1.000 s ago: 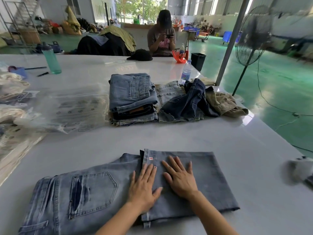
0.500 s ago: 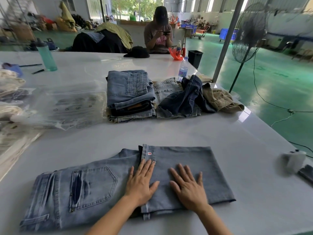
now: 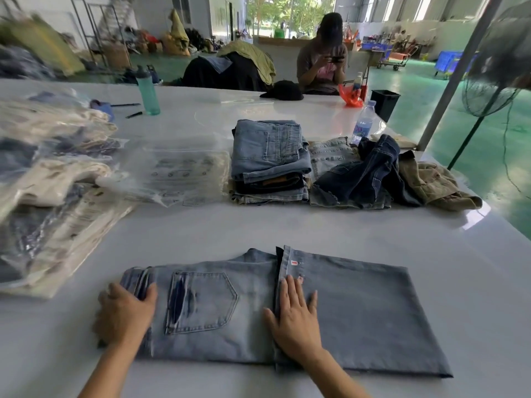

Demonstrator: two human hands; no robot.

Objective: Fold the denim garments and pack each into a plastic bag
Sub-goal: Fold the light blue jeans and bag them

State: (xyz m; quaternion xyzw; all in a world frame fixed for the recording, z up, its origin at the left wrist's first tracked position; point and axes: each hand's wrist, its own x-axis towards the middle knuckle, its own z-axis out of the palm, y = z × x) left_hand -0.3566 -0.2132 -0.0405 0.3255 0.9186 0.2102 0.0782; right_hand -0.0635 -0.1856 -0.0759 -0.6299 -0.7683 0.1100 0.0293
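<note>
A pair of light blue jeans lies flat on the white table just in front of me, its legs folded over from the right. My left hand curls over the waistband end at the left and holds it. Flat on the folded hem edge near the middle rests my right hand, fingers spread. Empty clear plastic bags lie further back, left of a stack of folded denim.
Loose dark denim and a khaki garment lie right of the stack. Bagged garments pile up at the left. A teal bottle and a clear water bottle stand further back. A person sits across; a fan stands right.
My left hand has slid left from the fold to the waistband end and closed on it. My right hand has moved left onto the hem edge. The view has shifted left.
</note>
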